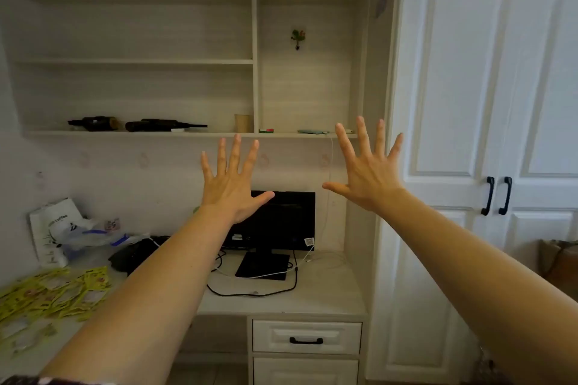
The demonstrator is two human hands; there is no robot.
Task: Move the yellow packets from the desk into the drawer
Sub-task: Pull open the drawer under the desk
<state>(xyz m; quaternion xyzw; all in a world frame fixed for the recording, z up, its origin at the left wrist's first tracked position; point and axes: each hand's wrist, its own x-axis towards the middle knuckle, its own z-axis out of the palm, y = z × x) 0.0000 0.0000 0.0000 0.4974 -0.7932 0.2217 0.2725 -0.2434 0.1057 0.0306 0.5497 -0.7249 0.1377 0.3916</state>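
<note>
I hold both arms stretched out in front of me, backs of the hands toward me, and neither grips anything. My left hand [233, 180] has all its fingers fanned wide, thumb pointing to the right, and nothing rests against the palm. My right hand [367, 170] is splayed the same way, thumb pointing left toward the other hand, with open air between the two thumbs.

The yellow packets [53, 294] lie in a loose, overlapping heap well below and to the left of my left hand, beside my left forearm, on the pale desk [316, 297]. I touch none of them. Just beyond that heap stands a white paper bag [51, 230] with some crumpled clear plastic next to it.

The drawer [306, 337] sits far below my hands, under the desk's right end, between my two forearms as I see it. It is closed, its black handle [306, 341] level across the front, and another drawer front shows beneath it.

Directly under my left hand a black monitor [283, 222] stands on the desk, its cables curling around the stand. Beside my right hand rise tall white cupboard doors [488, 78].
</note>
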